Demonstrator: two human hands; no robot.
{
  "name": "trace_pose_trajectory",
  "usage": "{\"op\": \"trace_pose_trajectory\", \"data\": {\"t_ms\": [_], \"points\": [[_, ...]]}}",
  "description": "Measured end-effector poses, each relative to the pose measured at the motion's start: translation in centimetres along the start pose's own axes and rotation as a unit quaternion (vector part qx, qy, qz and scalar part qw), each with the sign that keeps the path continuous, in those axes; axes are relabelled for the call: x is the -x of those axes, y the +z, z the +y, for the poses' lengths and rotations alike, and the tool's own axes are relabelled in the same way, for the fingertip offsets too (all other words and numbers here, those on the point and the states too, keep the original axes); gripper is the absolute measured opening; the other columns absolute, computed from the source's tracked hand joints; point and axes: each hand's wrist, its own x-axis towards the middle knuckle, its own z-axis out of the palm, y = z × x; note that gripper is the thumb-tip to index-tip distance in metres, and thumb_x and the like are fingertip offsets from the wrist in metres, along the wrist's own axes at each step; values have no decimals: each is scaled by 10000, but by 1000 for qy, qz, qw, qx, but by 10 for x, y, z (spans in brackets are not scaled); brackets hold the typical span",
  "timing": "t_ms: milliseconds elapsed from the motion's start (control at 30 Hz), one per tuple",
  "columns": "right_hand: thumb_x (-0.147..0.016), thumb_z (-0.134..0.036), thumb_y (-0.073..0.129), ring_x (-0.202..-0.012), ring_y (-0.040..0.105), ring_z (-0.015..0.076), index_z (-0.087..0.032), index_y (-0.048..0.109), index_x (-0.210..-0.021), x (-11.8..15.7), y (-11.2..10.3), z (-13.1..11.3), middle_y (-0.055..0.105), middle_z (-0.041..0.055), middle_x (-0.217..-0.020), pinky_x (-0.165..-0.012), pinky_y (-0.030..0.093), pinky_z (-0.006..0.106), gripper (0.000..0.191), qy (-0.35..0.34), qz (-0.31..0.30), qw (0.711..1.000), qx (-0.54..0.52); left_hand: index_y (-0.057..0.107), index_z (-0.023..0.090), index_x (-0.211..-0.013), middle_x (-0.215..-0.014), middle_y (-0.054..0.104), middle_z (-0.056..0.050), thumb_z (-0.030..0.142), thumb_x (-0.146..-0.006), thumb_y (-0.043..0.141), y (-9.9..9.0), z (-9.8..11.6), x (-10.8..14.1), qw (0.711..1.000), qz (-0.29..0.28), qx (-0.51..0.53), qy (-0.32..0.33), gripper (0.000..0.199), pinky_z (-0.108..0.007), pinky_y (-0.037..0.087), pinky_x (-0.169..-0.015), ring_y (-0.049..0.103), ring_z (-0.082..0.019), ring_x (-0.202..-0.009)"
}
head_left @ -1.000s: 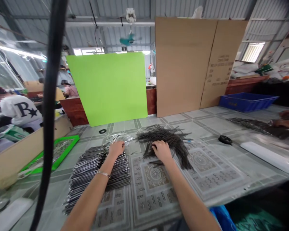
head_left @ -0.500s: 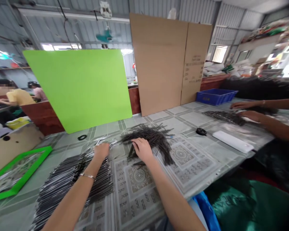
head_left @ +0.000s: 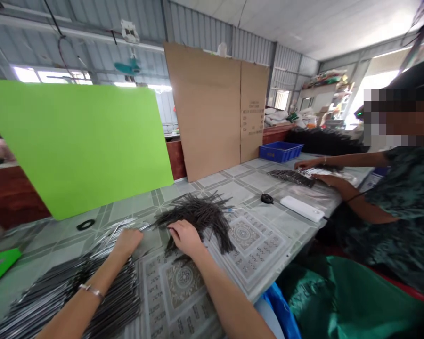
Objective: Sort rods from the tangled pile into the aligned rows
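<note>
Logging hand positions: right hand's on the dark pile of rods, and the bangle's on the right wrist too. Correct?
Not quite: the bangle is on the left wrist, not the right, as the head view shows. The right hand is on the dark pile of rods, as you said.

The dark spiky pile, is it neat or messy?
Messy: the dark rods cross each other and point every way, right beside and under the right hand.

Factory workshop, corrugated metal walls [head_left: 199, 23], long shared workbench [head_left: 249, 181], tall cardboard sheets [head_left: 205, 108], teal fan [head_left: 127, 67]
</note>
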Motion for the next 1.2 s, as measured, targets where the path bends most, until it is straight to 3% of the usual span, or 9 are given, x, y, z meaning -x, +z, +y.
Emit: {"op": "trace_pose_trajectory", "data": {"t_ms": [200,333,400,500,667,767,867,1033,1200], "points": [[-874,-186,437,-904,554,141,-204,604,-1013,3,4,2,652,25,-954,-826,425,246,218,14,-5,1000,-5,678,101,-844,-906,681,-167,-11,-743,353,-7,1,-1,992,-48,-113,5,358,-393,457,-783,633,-284,-917],[-867,-180,440,-903,563,147,-219,601,-1018,4,9,4,648,26,-944,-818,437,255,224,34,4,999,-12,616,119,-1013,-1006,660,-166,69,-743,428,-17,-10,-3,995,-24,-101,-13,333,-413,450,-791,620,-312,-950],[-866,-180,440,-896,565,152,-221,601,-1017,4,11,6,644,29,-940,-813,443,263,225,41,9,999,-17,550,133,-1088,-971,672,-148,149,-798,406,-25,-17,-5,997,2,-59,-45,324,-401,456,-746,636,-307,-899],[-863,-176,437,-881,566,159,-214,603,-1006,3,11,8,634,39,-927,-806,450,275,222,43,13,999,-28,495,164,-1002,-805,682,-83,264,-868,306,-38,-22,-4,989,81,74,-104,252,-318,452,-657,656,-243,-752],[-872,-150,391,-884,555,151,-191,577,-1009,5,9,-6,593,59,-925,-804,454,267,234,37,58,992,-106,398,224,-815,-791,677,-14,334,-839,326,-47,5,16,919,223,301,-120,134,-233,432,-613,642,-162,-690],[-836,-180,474,-860,559,154,-196,554,-1043,9,11,-27,572,57,-940,-775,462,263,223,33,62,987,-144,397,238,-817,-778,672,3,332,-822,345,-41,31,39,896,245,366,-64,108,-241,451,-629,642,-162,-730],[-780,-226,569,-826,579,170,-206,573,-1010,12,20,-48,591,46,-914,-737,472,267,231,15,13,991,-130,418,244,-793,-750,654,1,340,-817,350,-30,46,62,870,287,398,-36,121,-268,476,-650,637,-169,-720],[-777,-220,571,-807,614,186,-210,622,-889,12,37,-66,643,37,-848,-720,477,264,124,-13,-44,995,-84,443,242,-778,-732,640,-20,369,-800,370,-8,43,85,847,315,424,-55,148,-323,502,-652,635,-198,-687],[-775,-202,570,-804,625,190,-217,641,-859,14,53,-71,670,37,-839,-723,484,278,110,44,11,992,-122,504,214,-941,-890,674,-66,477,-800,388,16,45,88,776,324,535,-82,320,-357,532,-759,652,-219,-837]]}}
